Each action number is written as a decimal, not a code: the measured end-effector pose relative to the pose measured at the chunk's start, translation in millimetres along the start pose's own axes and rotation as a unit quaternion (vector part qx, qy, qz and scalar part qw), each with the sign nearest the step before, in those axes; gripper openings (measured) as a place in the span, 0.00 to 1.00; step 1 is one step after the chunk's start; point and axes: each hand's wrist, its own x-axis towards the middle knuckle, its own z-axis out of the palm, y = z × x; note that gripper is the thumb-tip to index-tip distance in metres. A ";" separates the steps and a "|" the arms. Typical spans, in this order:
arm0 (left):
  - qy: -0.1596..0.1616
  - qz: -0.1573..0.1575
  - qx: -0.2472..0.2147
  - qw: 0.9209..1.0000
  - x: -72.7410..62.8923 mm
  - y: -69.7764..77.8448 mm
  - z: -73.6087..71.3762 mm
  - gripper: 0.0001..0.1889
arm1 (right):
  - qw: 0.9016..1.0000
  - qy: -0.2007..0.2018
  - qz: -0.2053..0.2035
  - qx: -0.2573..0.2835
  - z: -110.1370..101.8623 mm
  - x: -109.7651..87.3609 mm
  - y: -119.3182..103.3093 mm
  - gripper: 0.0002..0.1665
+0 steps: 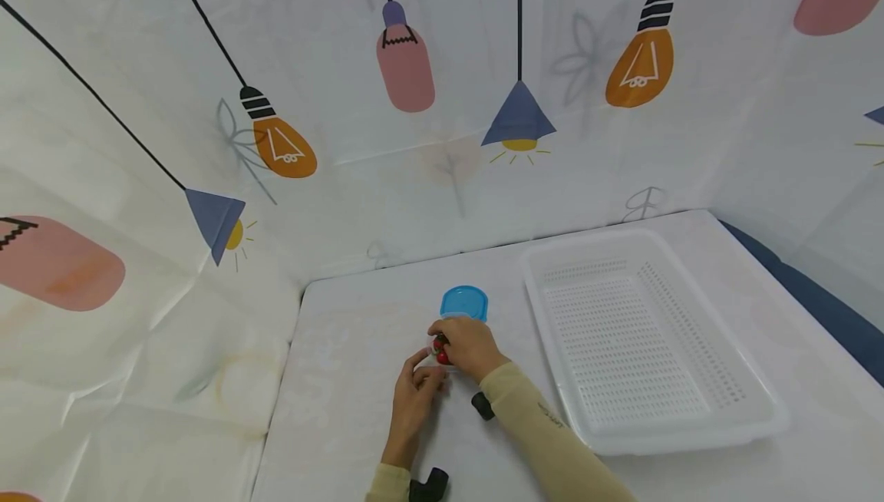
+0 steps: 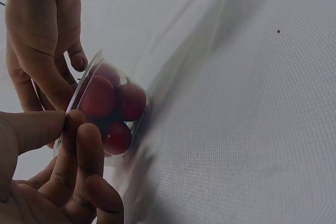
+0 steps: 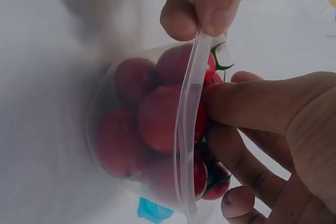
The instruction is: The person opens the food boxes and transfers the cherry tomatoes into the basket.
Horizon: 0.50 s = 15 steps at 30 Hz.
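A clear plastic container (image 3: 188, 124) full of red cherry tomatoes (image 3: 119, 142) with green stems stands on the table. My left hand (image 1: 412, 402) pinches the container's rim between thumb and fingers, as both wrist views show. From the opposite side my right hand (image 1: 471, 345) reaches over the rim. Its thumb and fingers close on a cherry tomato at the container's mouth, and the fingertips are partly hidden among the fruit. Just beyond the container lies a blue lid (image 1: 464, 301).
To the right stands a large white perforated basket (image 1: 552, 348) on the white-covered table (image 1: 345, 402). A hanging sheet (image 1: 331, 103) printed with lamps rises behind the table's far edge and along its left. Dark wrist cameras (image 1: 428, 484) sit on the wrists.
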 end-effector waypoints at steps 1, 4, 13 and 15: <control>0.001 -0.001 0.001 1.000 1.5 -2.9 0.0 0.28 | 1.000 0.003 -0.003 -0.004 0.3 0.3 0.5 0.12; 0.002 -0.005 0.005 1.000 4.4 -7.3 0.1 0.28 | 1.000 0.008 -0.008 -0.013 0.7 0.9 1.5 0.10; 0.003 -0.003 -0.003 1.000 -1.7 7.0 1.2 0.28 | 0.999 -0.006 -0.015 -0.052 1.2 4.1 0.8 0.07; 0.003 -0.002 -0.002 1.000 -1.9 7.9 1.1 0.28 | 0.998 -0.008 -0.016 -0.059 1.7 4.6 0.9 0.07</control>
